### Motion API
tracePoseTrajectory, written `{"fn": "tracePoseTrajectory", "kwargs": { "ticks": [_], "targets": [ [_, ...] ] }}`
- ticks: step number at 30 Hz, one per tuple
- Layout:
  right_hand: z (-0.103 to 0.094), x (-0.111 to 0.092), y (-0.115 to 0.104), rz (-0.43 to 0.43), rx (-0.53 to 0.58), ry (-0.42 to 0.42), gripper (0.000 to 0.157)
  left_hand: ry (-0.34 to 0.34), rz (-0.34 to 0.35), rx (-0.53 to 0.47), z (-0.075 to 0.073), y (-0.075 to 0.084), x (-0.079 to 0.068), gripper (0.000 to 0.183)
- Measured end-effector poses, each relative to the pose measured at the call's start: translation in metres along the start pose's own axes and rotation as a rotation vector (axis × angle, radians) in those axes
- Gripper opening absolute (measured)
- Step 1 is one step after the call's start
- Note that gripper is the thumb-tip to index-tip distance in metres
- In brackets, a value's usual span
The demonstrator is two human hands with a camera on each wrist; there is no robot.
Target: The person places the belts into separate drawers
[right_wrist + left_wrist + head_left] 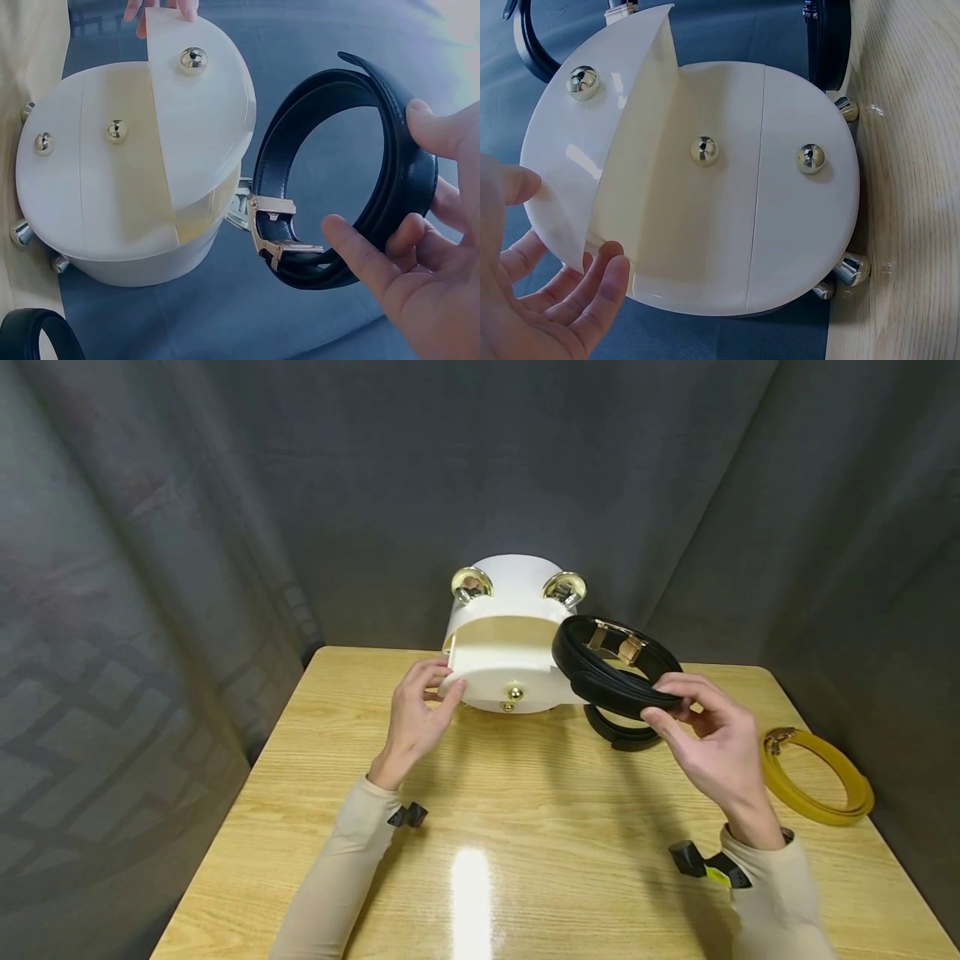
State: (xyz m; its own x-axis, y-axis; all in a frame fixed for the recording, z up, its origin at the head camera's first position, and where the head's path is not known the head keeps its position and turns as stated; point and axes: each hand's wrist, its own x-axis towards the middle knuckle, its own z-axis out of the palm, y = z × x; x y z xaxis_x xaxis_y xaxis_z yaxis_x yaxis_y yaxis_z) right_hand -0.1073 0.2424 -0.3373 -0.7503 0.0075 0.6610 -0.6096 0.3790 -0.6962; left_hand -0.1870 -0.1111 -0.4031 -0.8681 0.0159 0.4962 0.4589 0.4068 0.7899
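A white rounded drawer box [517,567] with gold knobs stands at the back of the table. Its top drawer [559,142] is pulled out, and its inside shows pale cream. At the left end of the drawer front, my left hand [417,714] grips the edge, thumb on the face and fingers behind. My right hand [717,747] holds a coiled black belt [416,172] with a gold buckle [274,206] in the air, right of the drawer. Thumb and fingers pinch the coil's near side.
Another coiled black belt [628,741] lies on the table [555,827] below the held one. A yellow coiled belt [832,802] rests near the right edge. Two gold-rimmed rounded pieces [564,587] stick up from the box top. Grey curtains [375,527] hang behind and beside the table.
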Motion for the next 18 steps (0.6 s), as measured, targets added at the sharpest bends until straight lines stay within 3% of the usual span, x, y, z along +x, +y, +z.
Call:
{"fn": "tracePoseTrajectory", "kwargs": {
  "ticks": [11,18],
  "targets": [
    [0.008,0.009,0.001,-0.017,0.026,-0.032,0.034,0.0,-0.001,0.002,0.001,-0.001,0.0,0.025],
    [0.009,0.014,-0.001,0.027,0.015,-0.05,0.032,0.003,-0.004,-0.003,0.003,-0.001,0.001,0.024]
  ]
}}
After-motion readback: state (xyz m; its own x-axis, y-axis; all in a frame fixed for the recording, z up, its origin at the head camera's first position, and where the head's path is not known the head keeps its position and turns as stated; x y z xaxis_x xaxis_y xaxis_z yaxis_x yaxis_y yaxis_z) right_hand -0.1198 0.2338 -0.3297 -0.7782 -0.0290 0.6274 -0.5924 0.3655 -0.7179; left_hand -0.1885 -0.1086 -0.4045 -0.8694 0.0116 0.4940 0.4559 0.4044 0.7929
